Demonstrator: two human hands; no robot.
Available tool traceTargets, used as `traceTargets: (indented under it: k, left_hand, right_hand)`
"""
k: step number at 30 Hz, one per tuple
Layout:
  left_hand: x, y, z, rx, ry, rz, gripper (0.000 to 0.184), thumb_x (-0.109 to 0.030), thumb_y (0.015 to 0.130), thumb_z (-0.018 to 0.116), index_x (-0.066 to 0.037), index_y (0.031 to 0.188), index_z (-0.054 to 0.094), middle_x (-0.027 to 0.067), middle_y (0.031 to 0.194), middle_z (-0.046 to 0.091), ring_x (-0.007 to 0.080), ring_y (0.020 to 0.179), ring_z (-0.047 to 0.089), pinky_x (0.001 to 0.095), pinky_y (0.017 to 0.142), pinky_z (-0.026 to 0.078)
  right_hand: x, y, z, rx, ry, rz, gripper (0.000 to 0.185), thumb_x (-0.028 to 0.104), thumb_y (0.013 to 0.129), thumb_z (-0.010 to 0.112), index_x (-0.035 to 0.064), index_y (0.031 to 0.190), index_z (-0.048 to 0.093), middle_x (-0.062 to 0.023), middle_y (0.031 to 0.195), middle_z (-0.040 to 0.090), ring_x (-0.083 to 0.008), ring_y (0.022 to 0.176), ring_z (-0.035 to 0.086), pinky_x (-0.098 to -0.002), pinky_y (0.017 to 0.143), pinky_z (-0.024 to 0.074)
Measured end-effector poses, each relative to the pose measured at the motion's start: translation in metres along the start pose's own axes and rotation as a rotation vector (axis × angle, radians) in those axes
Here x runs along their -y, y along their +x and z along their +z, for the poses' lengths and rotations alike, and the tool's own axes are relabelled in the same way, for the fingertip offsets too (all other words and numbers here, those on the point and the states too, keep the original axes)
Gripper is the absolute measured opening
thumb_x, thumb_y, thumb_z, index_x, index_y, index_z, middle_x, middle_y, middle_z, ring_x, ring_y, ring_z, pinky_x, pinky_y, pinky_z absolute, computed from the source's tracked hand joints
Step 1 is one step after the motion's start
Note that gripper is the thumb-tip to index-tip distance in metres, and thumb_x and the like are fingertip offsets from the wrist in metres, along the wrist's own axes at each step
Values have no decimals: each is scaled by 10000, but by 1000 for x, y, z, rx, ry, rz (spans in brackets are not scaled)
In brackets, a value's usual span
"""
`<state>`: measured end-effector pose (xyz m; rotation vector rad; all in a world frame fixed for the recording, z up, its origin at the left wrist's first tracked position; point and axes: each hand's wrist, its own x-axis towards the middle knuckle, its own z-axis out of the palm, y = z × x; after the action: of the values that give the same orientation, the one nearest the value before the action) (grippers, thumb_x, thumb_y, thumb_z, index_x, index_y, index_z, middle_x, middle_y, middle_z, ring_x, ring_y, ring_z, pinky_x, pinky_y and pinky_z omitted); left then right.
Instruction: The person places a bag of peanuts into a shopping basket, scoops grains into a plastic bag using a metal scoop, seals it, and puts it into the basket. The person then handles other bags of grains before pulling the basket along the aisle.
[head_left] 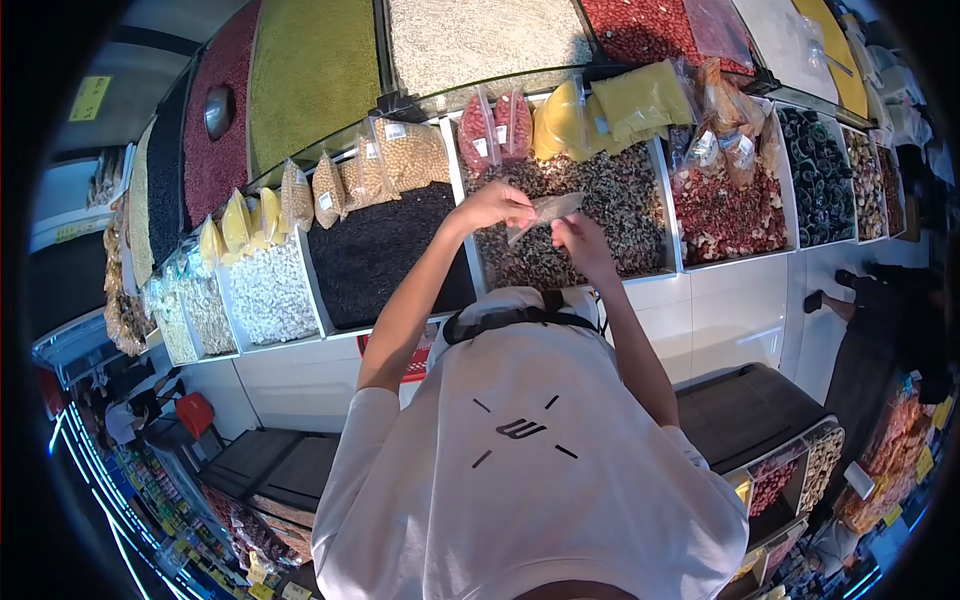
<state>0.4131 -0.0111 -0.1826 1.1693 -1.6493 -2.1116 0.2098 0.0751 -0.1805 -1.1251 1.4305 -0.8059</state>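
A clear plastic bag (553,208) is stretched between my two hands above a bin of mixed dark and pale dried goods (625,215). My left hand (497,207) pinches the bag's left side, fingers pressed together. Gripping the other side, my right hand (582,243) is closed on the lower right part of the bag. The bag looks thin and flat, and I cannot make out anything inside it. Just beyond my hands, sealed bags of red beans (495,125) and a yellow grain bag (557,122) lean at the bin's back edge.
Left of my hands is a bin of black grain (385,250), then a bin of white pieces (270,290). To the right lies a bin of red dried pieces (730,225). Bagged tan beans (410,155) line the back ledge. Another person's legs (850,300) show at far right.
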Motion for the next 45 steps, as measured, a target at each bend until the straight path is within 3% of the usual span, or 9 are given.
traceTargets:
  k: [13,16,19,23,27,30,35,41,45]
  left_hand:
    - [-2,0,30,-173,347,247,214,-210,787,593,-10,742,528,60,590,558,149,591,548,307,550,420]
    - [-18,-6,31,-268,728,366,175,-186,760,550,-19,734,504,188,654,560,335,629,579,400,562,436]
    - [-19,-6,0,-428,673,377,156,-177,766,535,-25,750,506,194,640,541,357,623,564,407,554,435]
    - [-29,-22,-34,-547,773,277,137,-151,803,524,-20,769,504,157,618,544,241,603,594,376,556,440]
    - [-33,-34,-37,-568,387,196,242,-268,857,520,-32,902,539,119,751,582,177,764,603,343,639,449]
    - [-27,-57,-21,-423,-223,302,765,-521,785,581,-58,1317,284,193,1266,419,286,1223,373,398,948,384]
    - [-22,-49,45,-449,-228,486,1117,-237,554,849,-69,1384,121,207,1297,362,287,1246,335,433,979,356]
    - [-54,-54,21,-547,-615,509,619,-36,747,644,-14,1289,346,124,1099,532,185,955,564,306,731,508]
    - [-55,-58,3,-536,-815,389,540,-87,763,615,20,1241,388,107,1010,580,179,892,597,302,684,531]
  right_hand:
    - [-8,15,23,110,14,-64,298,255,906,457,5,780,557,-52,591,529,-128,546,502,-287,517,391]
    - [-7,14,24,101,24,-100,285,228,909,440,3,772,548,-53,576,510,-131,535,487,-293,514,384]
    - [-3,2,20,67,25,-122,275,204,910,433,3,760,545,-43,573,493,-121,537,472,-280,518,378]
    - [23,-8,10,132,144,-24,279,185,910,434,12,726,553,-12,595,487,-89,566,455,-245,545,367]
    - [67,-6,17,120,215,-120,291,192,913,433,13,722,560,5,606,489,-75,583,447,-232,555,359]
    - [97,-3,17,166,272,-153,292,198,920,417,13,750,564,0,645,514,-64,615,453,-215,589,365]
    - [156,-14,28,266,326,-220,234,179,908,447,21,784,566,0,697,530,-53,660,481,-199,600,375]
    - [191,-10,16,216,-167,-651,117,96,842,562,-5,785,570,-42,752,594,-133,702,559,-252,683,442]
    - [159,42,-5,116,-152,-505,562,205,725,713,38,1202,469,-105,1144,511,-209,1034,505,-310,842,415]
